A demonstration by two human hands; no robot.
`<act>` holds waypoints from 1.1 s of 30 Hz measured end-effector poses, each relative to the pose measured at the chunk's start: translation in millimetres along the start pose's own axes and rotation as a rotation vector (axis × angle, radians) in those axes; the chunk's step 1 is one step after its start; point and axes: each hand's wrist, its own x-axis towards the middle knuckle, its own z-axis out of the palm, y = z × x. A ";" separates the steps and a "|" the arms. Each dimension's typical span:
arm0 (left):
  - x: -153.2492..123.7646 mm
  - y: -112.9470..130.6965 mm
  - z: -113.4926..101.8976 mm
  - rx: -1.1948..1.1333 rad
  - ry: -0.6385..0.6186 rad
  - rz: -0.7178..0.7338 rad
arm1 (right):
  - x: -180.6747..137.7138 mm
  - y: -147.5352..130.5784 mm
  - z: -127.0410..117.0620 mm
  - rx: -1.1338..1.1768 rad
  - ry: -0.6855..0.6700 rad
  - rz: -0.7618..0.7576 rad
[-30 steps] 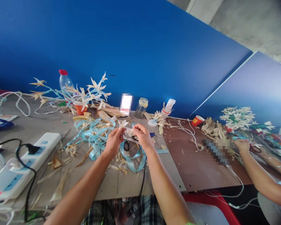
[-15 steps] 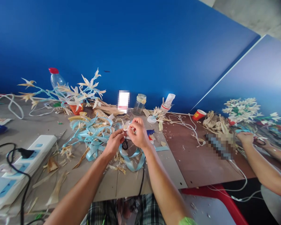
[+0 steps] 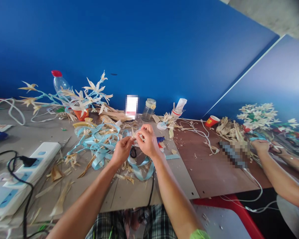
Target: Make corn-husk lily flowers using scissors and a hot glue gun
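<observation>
Flower (image 3: 133, 132) of pale husk, held right of the blue ribbon heap (image 3: 97, 158) above the surface (image 3: 89, 199). Left hand (image 3: 123, 150) pinches its base; right hand (image 3: 147, 141), fingers narrowed, meets its side, grip partly hidden. Left of the heap: power strip (image 3: 45, 157).

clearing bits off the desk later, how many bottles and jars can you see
2: a red-capped bottle behind the pale flowers on the left, and a clear jar by the blue wall, beyond the right hand. Others may be hidden.
</observation>
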 end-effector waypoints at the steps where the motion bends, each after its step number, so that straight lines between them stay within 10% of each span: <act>1: 0.0 -0.1 0.4 0.007 0.020 0.006 | -1.1 -2.2 0.5 0.011 0.045 0.010; 6: 0.5 0.2 -1.0 0.008 0.197 0.008 | -9.8 -13.6 11.1 0.138 0.298 0.225; 11: 0.8 -2.1 -3.7 0.096 0.283 0.080 | -15.3 -16.8 31.8 0.412 0.083 0.429; 28: -5.0 1.0 3.5 0.295 0.095 0.422 | -9.5 -19.5 31.1 0.443 0.108 0.618; 33: -8.2 6.8 5.8 0.143 -0.053 0.320 | -7.4 -13.2 23.9 0.482 0.093 0.671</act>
